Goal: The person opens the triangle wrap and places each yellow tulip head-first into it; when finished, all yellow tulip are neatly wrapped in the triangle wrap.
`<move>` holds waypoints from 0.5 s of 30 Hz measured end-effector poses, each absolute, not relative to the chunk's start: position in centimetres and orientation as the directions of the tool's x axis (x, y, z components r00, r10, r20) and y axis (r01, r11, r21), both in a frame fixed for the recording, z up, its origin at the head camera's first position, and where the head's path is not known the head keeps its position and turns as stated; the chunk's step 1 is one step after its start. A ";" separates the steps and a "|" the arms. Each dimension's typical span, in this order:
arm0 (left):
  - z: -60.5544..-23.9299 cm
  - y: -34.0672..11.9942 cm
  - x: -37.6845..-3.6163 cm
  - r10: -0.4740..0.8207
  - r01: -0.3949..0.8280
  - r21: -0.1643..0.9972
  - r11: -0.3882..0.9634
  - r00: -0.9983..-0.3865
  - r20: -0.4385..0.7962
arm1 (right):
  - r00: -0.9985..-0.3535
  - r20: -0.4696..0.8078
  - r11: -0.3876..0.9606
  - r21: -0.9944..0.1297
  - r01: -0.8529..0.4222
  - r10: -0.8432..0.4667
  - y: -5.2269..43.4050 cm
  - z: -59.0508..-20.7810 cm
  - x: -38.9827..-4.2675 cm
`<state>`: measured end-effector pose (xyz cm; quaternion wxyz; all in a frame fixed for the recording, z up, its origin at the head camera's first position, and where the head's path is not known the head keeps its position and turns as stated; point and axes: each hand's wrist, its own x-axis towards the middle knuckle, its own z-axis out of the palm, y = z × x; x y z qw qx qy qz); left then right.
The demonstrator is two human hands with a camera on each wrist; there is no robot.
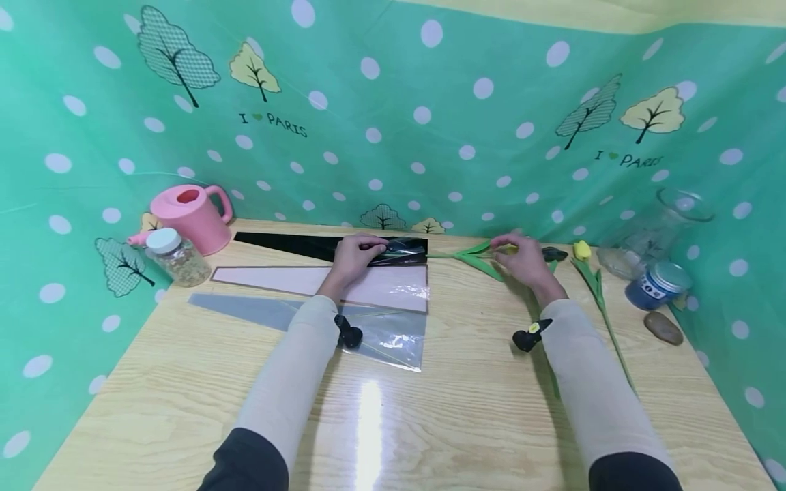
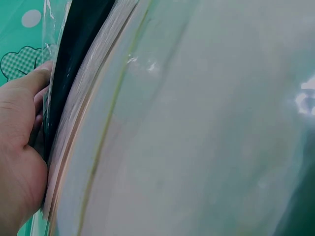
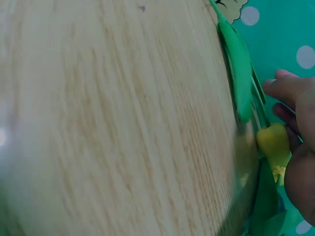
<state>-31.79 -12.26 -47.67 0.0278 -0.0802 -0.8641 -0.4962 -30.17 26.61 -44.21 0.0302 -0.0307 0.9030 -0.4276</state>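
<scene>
My left hand (image 1: 355, 258) pinches the black flower sleeve (image 1: 282, 244), a long tapering wrapper with a clear front; in the left wrist view its fingers sit behind the film. The stem of a yellow tulip (image 3: 274, 143) runs into the sleeve's wide right end, its green leaves (image 1: 475, 262) lying outside. Around the tulip's head curl the fingers of my right hand (image 1: 525, 262), covering most of the bloom from above. Below the black sleeve lie a pale pink sleeve (image 1: 368, 283) and a translucent grey-blue sleeve (image 1: 393, 337).
A second yellow tulip (image 1: 582, 251) lies right of my right hand. Beyond it are a glass vase (image 1: 645, 235), a blue jar (image 1: 657, 286) and a brown stone (image 1: 663, 328). At left stand a pink watering can (image 1: 199, 221) and a lidded jar (image 1: 181, 259) of pebbles.
</scene>
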 end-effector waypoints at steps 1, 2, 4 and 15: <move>-47.7 -12.2 -31.8 0.111 0.165 0.854 0.494 -0.986 0.126 | -0.996 -0.031 0.641 -0.767 -0.030 -0.083 26.6 -44.3 -30.2; -47.6 -12.2 -31.8 0.111 0.163 0.855 0.492 -0.986 0.124 | -0.995 -0.030 0.653 -0.757 -0.036 -0.090 26.6 -44.5 -30.3; -47.6 -12.1 -31.7 0.110 0.160 0.858 0.489 -0.986 0.122 | -0.994 -0.015 0.676 -0.734 -0.066 -0.113 26.6 -44.8 -30.4; -47.6 -12.1 -31.7 0.109 0.175 0.846 0.503 -0.984 0.139 | -0.980 0.101 0.753 -0.628 -0.196 -0.170 25.5 -45.4 -30.6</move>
